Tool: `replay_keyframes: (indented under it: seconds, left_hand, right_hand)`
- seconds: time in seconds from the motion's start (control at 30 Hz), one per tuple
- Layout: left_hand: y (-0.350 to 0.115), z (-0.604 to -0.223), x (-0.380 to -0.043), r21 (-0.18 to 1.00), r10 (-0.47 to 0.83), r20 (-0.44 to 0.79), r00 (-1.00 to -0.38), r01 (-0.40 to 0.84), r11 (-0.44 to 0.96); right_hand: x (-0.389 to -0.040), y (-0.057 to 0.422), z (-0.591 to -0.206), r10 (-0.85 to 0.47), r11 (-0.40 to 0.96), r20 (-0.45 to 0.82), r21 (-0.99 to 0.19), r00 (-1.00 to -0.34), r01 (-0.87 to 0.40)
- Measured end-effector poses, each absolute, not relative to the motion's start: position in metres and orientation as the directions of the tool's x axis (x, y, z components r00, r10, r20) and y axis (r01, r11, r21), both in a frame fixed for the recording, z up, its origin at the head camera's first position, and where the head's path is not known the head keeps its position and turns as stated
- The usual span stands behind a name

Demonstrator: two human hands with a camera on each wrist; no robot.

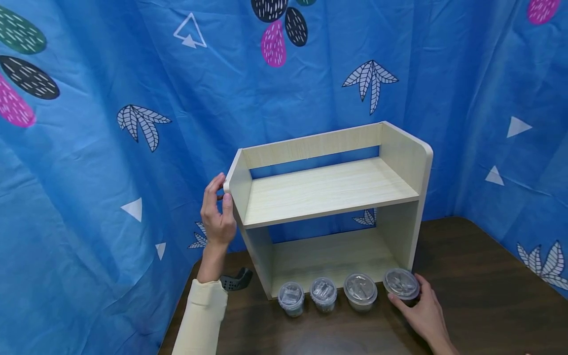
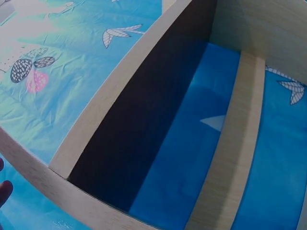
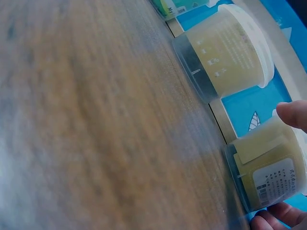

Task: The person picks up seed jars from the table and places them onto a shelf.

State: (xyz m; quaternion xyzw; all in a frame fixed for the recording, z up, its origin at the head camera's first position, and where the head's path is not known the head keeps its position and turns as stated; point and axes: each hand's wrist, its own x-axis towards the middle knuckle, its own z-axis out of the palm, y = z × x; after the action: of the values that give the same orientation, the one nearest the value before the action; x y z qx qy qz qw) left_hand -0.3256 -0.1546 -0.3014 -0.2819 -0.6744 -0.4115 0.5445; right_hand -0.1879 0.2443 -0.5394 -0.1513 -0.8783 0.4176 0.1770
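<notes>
A pale wooden two-tier shelf (image 1: 328,190) stands on the dark table. My left hand (image 1: 218,212) is at the upper front corner of its left side panel, fingers relaxed on the outer side; in the left wrist view only fingertips (image 2: 5,191) show. Around the rightmost lidded plastic tub (image 1: 401,283), my right hand (image 1: 426,313) holds thumb and fingers on opposite sides. The right wrist view shows this labelled tub (image 3: 268,167) upright on the table. To its left stand another wide tub (image 1: 360,292) and two smaller tubs, one nearer (image 1: 323,294) and one farther (image 1: 291,298).
The tubs form a row along the shelf's lower front edge. Both shelf tiers (image 1: 328,195) have bare boards in view. A blue patterned curtain (image 1: 310,88) hangs behind and at both sides. Dark table (image 1: 483,291) surface extends to the right.
</notes>
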Motion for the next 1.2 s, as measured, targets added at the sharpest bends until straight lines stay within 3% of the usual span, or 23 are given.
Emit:
replay_keyframes:
  seconds: [0.4, 0.8, 1.2]
  left_hand:
    - [-0.156, -0.303, -0.329, 0.26, -0.038, 0.96, -0.276, 0.841, 0.474]
    - [-0.154, -0.3, -0.334, 0.21, -0.027, 0.975, -0.22, 0.881, 0.423]
    - [-0.143, -0.288, -0.332, 0.194, -0.014, 0.979, -0.201, 0.92, 0.342]
  right_hand:
    - [-0.19, 0.244, -0.542, 0.407, 0.617, 0.204, -0.78, -0.89, 0.104]
    - [-0.193, 0.245, -0.543, 0.397, 0.617, 0.204, -0.781, -0.895, 0.095]
    - [-0.196, 0.246, -0.543, 0.39, 0.607, 0.189, -0.788, -0.901, 0.097]
